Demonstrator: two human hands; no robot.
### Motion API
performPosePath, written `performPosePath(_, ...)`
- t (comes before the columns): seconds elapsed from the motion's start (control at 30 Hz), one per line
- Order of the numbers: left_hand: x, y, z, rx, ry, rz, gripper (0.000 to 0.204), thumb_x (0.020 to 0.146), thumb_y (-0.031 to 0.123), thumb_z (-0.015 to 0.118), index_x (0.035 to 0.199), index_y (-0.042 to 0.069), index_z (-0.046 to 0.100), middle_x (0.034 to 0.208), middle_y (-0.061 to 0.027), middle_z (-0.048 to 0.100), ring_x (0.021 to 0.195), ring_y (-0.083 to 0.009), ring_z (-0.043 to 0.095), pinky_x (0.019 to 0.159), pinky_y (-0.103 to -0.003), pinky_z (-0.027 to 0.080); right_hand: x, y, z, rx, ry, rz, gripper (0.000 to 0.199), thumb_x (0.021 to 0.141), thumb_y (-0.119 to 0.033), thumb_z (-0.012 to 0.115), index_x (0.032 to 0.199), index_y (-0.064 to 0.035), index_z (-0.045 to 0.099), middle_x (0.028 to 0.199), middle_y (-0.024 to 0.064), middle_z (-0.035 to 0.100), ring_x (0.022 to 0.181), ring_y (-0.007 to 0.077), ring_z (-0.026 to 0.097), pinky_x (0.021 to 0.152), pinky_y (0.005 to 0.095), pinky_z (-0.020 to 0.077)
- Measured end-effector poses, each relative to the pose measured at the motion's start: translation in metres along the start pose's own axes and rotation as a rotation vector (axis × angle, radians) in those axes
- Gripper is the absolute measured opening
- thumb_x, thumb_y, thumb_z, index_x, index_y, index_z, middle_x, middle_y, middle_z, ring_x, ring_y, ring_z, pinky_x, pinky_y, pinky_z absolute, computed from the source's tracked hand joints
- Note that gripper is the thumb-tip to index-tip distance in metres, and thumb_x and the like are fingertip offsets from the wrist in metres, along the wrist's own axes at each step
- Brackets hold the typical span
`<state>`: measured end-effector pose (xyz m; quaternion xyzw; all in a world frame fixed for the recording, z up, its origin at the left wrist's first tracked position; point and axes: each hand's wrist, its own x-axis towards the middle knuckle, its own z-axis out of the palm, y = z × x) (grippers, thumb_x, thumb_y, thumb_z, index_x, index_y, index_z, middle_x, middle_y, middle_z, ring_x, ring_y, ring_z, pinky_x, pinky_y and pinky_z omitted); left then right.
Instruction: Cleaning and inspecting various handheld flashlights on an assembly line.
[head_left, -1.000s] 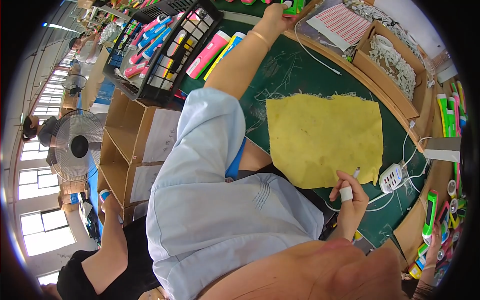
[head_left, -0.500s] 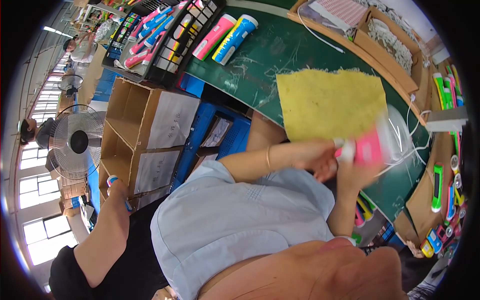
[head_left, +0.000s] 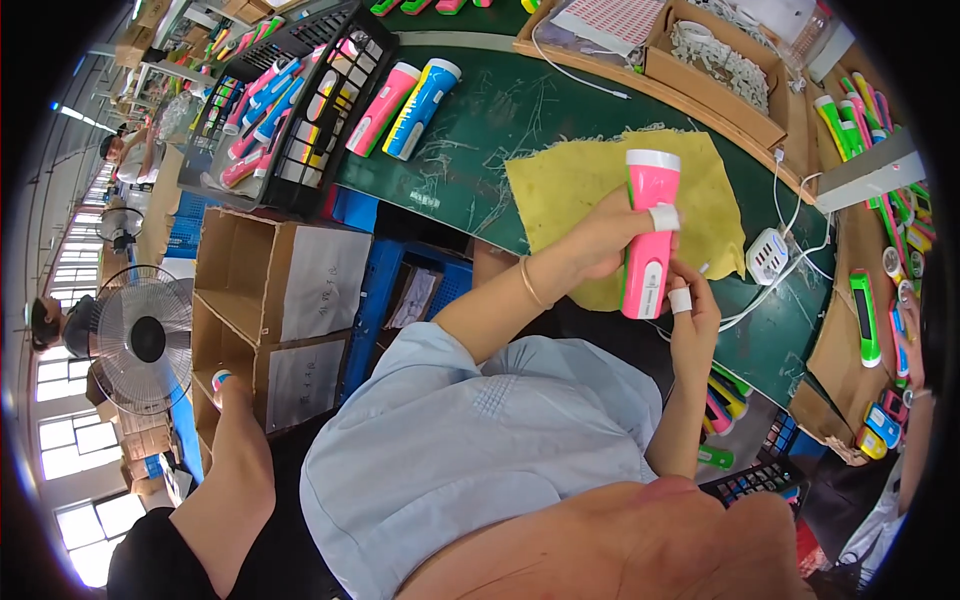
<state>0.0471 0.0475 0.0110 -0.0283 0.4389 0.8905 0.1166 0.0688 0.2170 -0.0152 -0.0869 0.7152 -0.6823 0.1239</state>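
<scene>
A pink flashlight (head_left: 652, 220) with a green side and a white head stands nearly upright above the yellow cloth (head_left: 710, 200). My left hand (head_left: 612, 235) is closed around its middle, white tape on the thumb. Beside the flashlight's lower end is my right hand (head_left: 695, 315), its fingers bent together, one of them taped. A small white tip shows by those fingers; I cannot make out what they hold. Further left on the green table (head_left: 480, 110) lie another pink flashlight (head_left: 383, 110) and a blue and yellow flashlight (head_left: 423, 110), side by side.
A black basket (head_left: 335, 110) of flashlights stands at the far left, above cardboard compartments (head_left: 240, 270). Right of the cloth, a white charging hub (head_left: 767, 257) sits with white cables. A cardboard box (head_left: 720, 85) of small white parts is at the back. Another person's hand (head_left: 908, 325) shows at right.
The pink flashlight, blurred and further right before, is now upright in my left hand. My right hand has come down beside its lower end. The view has shifted, and the charging hub now shows clearly.
</scene>
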Motion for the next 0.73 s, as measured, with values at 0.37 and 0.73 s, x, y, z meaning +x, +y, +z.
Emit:
performPosePath(0.37,0.02,0.005,0.022,-0.377,-0.092,-0.27,0.031,0.082,0.021,0.055,0.105,0.003,0.047,0.079,-0.0096,0.055,0.061,-0.0191,0.056,0.053,-0.031,0.048,-0.007,0.012,0.004,-0.105,0.096,-0.172,0.025,0.085,-0.001,0.048,0.11,-0.0004,0.05,0.07,0.0019,0.05,0.065,0.0064,0.047,0.06,0.0195,0.0402)
performPosePath(0.73,-0.004,-0.004,0.029,0.218,0.04,-0.199,0.022,0.079,0.015,0.053,0.096,0.003,0.047,0.075,-0.0117,0.056,0.06,-0.0218,0.058,0.053,-0.033,0.049,0.003,-0.023,-0.017,0.108,0.239,0.047,0.035,0.091,-0.011,0.037,0.125,-0.0079,0.042,0.071,-0.0013,0.045,0.055,0.0023,0.037,0.045,0.0127,0.0276)
